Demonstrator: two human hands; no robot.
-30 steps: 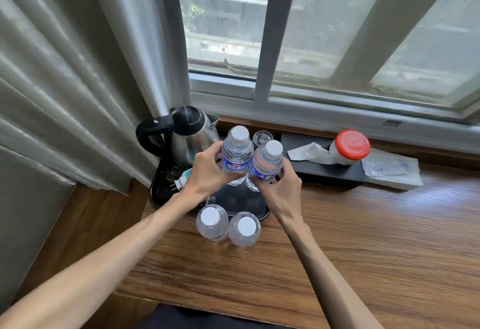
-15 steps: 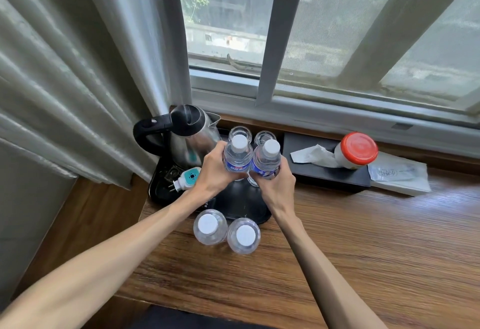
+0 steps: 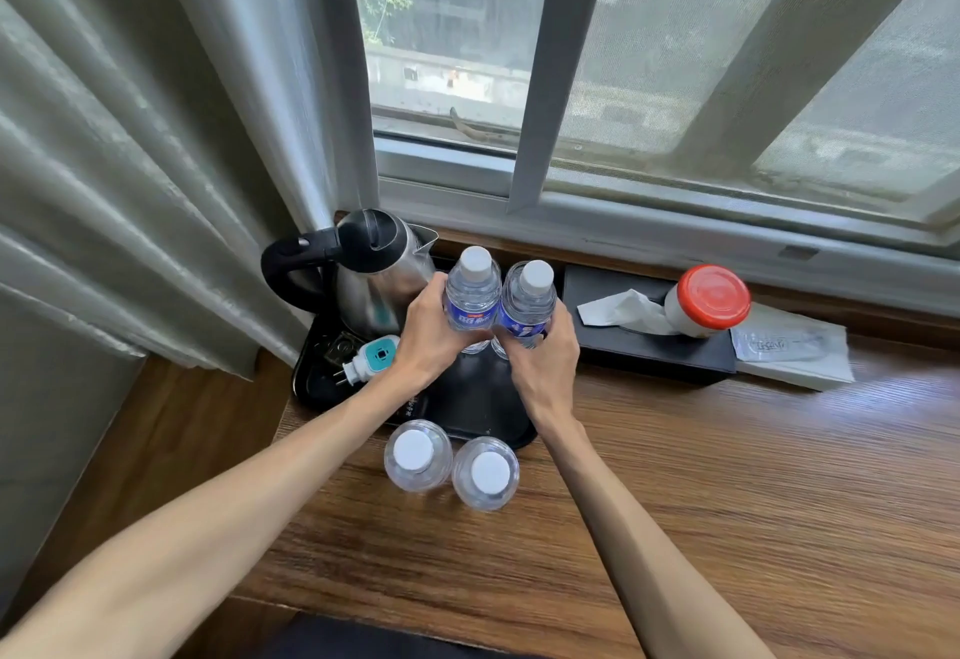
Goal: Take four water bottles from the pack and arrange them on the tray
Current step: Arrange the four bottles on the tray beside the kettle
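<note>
Standing at a wooden desk (image 3: 727,476) under a window, a person holds two upright water bottles side by side over the back of a black tray (image 3: 467,398). The left hand (image 3: 428,341) is wrapped closed around the left bottle (image 3: 470,294); the right hand (image 3: 545,362) is wrapped closed around the right bottle (image 3: 527,302). The two bottles touch, caps up, long axes vertical. Whether their bases rest on the tray is hidden by the hands. Two more bottles (image 3: 451,463) stand upright on the desk just off the tray's near edge (closer to the person than either hand), the left one nearer the left arm. A kettle (image 3: 374,268) fills the tray's back left corner.
</note>
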